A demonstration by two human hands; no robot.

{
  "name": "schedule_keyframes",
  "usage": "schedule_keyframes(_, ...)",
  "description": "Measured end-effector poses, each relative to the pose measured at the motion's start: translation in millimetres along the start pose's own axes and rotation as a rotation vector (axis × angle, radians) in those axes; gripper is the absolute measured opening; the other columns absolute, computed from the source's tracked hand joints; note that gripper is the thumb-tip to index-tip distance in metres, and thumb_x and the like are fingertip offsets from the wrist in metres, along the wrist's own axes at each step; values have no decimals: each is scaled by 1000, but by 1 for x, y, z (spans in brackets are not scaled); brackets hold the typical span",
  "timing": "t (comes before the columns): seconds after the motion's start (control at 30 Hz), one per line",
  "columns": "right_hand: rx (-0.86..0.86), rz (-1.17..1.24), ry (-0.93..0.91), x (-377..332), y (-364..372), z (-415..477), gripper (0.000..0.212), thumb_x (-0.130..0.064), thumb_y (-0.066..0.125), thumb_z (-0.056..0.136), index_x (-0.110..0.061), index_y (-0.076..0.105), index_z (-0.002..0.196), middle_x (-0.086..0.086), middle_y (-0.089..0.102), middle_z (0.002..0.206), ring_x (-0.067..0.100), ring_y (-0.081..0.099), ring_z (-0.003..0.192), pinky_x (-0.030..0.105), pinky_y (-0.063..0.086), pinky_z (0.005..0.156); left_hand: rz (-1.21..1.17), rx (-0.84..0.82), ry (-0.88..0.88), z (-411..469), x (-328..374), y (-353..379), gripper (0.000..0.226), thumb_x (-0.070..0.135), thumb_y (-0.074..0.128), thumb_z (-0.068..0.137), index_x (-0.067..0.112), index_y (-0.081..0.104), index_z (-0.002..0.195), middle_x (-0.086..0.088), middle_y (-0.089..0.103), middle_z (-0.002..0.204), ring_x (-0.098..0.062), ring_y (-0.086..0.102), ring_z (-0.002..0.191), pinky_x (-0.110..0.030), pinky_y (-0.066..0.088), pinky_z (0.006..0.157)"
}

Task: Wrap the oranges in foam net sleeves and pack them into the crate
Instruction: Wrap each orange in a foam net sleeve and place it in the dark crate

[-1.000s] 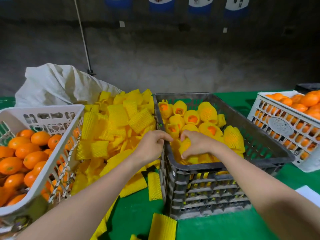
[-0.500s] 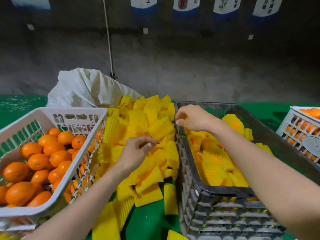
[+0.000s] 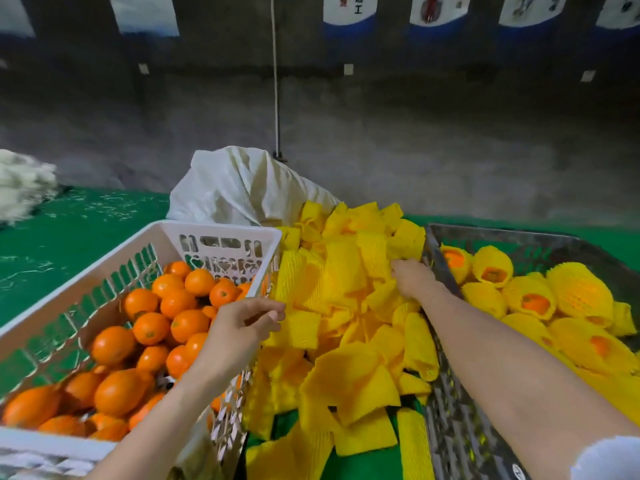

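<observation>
Right hand: one second ago it was low inside the crate [image 3: 502, 234] among the wrapped oranges [image 3: 535, 301]. Now the right hand [image 3: 414, 280] has left the crate and lies on the pile of foam net sleeves [image 3: 346, 306].
Right fingers: they [image 3: 398, 267] push into the sleeves. Whether they already pinch one, I cannot tell.
Left hand: it has moved from the crate's corner toward the white basket [image 3: 221, 231]. The left hand [image 3: 242, 327] hovers over the basket's near wall.
Left fingers: loosely bent [image 3: 264, 311], nothing held.
Bare oranges: many oranges [image 3: 149, 328] wait in the white basket, none picked.
Meaning: one wrapped fruit seems delivered and a new round begins. I judge the next step is one sleeve for the right hand, one orange for the left.
Tabletop: the green tabletop [image 3: 69, 244] carries all of this.
</observation>
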State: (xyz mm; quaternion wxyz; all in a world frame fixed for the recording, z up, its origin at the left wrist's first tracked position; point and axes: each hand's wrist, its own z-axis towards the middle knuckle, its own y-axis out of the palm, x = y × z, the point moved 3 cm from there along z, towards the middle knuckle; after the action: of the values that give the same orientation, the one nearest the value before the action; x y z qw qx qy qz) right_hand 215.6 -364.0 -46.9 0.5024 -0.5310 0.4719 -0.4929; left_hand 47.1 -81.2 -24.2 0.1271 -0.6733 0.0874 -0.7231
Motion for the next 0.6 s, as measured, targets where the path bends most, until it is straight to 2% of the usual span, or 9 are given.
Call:
schedule_keyframes(0.1,112,105,-81,-22,-32,-10,29,-1,42,89,-13,54,112,18,54,118,35,52,108,37,43,78,31,-19,18,7,3,1,15,16,60,92,30,66,94,6,66,114,-14,61,109,-39,49,95)
schedule_keyframes(0.17,135,230,-212,-45,-64,-27,36,4,48,80,-19,58,105,9,58,108,31,53,101,32,41,71,80,-34,53,11,9,8,19,19,64,90,24,64,108,4,61,123,-12,56,114,-32,47,96)
schedule_keyframes(0.23,74,359,-459,-70,-89,-54,39,7,54,76,-25,58,98,-9,56,96,13,51,92,12,37,68,150,-68,71,14,17,18,47,27,69,86,18,53,129,4,51,133,-10,51,117,-28,44,95)
schedule_keyframes(0.3,-38,496,-632,-93,-105,-85,40,5,63,77,-25,55,103,-23,51,98,-11,49,88,2,35,69,195,-94,83,14,25,25,52,33,72,82,15,54,127,3,55,121,-12,53,108,-30,44,88)
schedule_keyframes(0.37,-107,663,-610,-106,-110,-101,42,-1,68,80,-24,51,112,-19,51,109,-18,48,92,2,39,68,208,-82,154,10,30,22,22,28,72,84,8,64,87,0,54,77,-14,48,71,-33,37,64)
schedule_keyframes(0.4,-121,776,-552,-111,-110,-103,42,-2,69,80,-22,50,112,-10,53,111,-13,50,93,4,42,64,166,-78,179,9,28,16,26,24,71,85,1,62,77,-6,48,65,-16,42,63,-36,32,60)
schedule_keyframes(0.5,-202,1143,-416,-134,-104,-108,24,-3,66,82,-17,56,98,2,61,94,-2,56,75,7,44,59,11,-91,217,6,22,-13,18,11,70,85,-6,66,88,-28,64,86,-35,62,79,-51,51,75)
schedule_keyframes(0.57,-144,1276,-432,-161,-101,-109,8,-8,61,86,-16,60,84,1,60,79,0,54,66,10,42,59,39,-110,264,8,18,-41,12,9,72,83,0,70,91,-24,68,94,-38,64,91,-55,51,82)
schedule_keyframes(0.6,-61,1304,-439,-176,-98,-107,13,-8,58,88,-16,59,79,1,58,74,1,51,63,12,40,57,56,-138,293,11,14,-58,9,11,73,81,10,73,90,-15,72,93,-31,67,91,-50,53,82)
